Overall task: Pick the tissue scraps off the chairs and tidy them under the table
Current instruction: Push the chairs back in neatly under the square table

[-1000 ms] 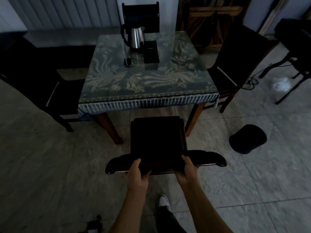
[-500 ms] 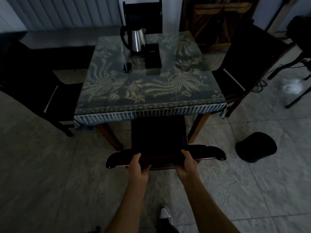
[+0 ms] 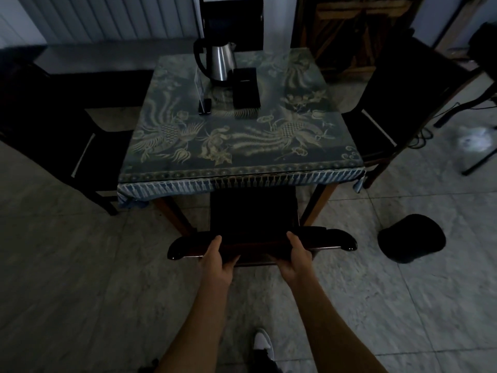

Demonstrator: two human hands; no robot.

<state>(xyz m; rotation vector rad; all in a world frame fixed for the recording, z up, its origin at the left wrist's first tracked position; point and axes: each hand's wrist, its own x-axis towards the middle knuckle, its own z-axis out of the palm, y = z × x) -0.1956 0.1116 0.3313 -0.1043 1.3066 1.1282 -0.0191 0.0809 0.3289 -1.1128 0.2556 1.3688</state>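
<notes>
A dark wooden chair (image 3: pixel 254 211) stands at the near side of the table (image 3: pixel 242 146), its seat partly under the fringed blue cloth. My left hand (image 3: pixel 216 258) and my right hand (image 3: pixel 297 257) both grip the chair's curved top rail (image 3: pixel 333 238), one on each side of the middle. No tissue scrap shows on this seat, which is very dark. Further dark chairs stand at the table's left (image 3: pixel 88 146), right (image 3: pixel 398 95) and far side (image 3: pixel 231 22); their seats are too dark to read.
On the table stand a steel kettle (image 3: pixel 219 63), a black box (image 3: pixel 246 87) and a clear sign holder (image 3: pixel 201 87). A black bin (image 3: pixel 411 238) sits on the tiled floor at the right. A white crumpled thing (image 3: pixel 476 140) lies on the floor further right, near cables and a stand's legs.
The near chair has slid forward, its seat going further under the table's cloth, with both hands staying on the top rail. The view has moved closer to the table.
</notes>
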